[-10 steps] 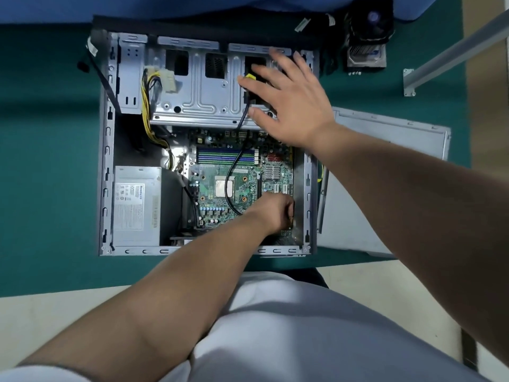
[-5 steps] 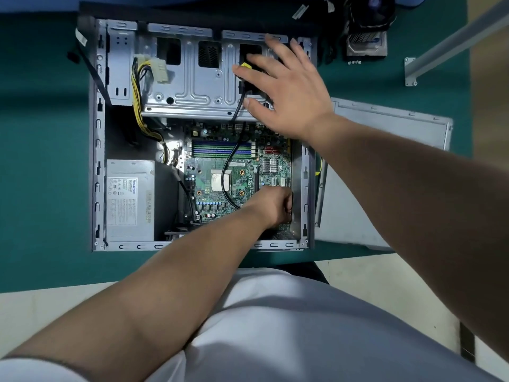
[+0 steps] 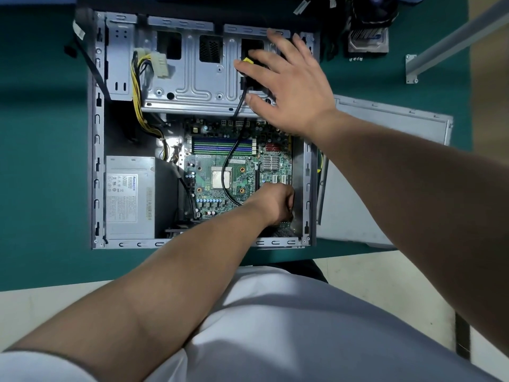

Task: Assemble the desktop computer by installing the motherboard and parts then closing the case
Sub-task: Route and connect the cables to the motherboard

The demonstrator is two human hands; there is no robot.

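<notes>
- Right hand [image 3: 292, 86] lies flat, fingers spread, pressing the grey metal drive cage [image 3: 192, 78] at the open grey computer case's [image 3: 96, 161] far right corner.
- Left hand [image 3: 275, 204] is curled at the green motherboard's [image 3: 212, 186] near right corner inside the case; what it holds I cannot tell.

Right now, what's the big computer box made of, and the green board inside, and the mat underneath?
The computer case looks like bare sheet metal: dull grey, with stamped slots and folded edges. The motherboard looks like a stiff green circuit board, slightly shiny, studded with small metal and plastic parts. The mat is matte teal, maybe rubber or felt; the picture can't settle which.
</notes>
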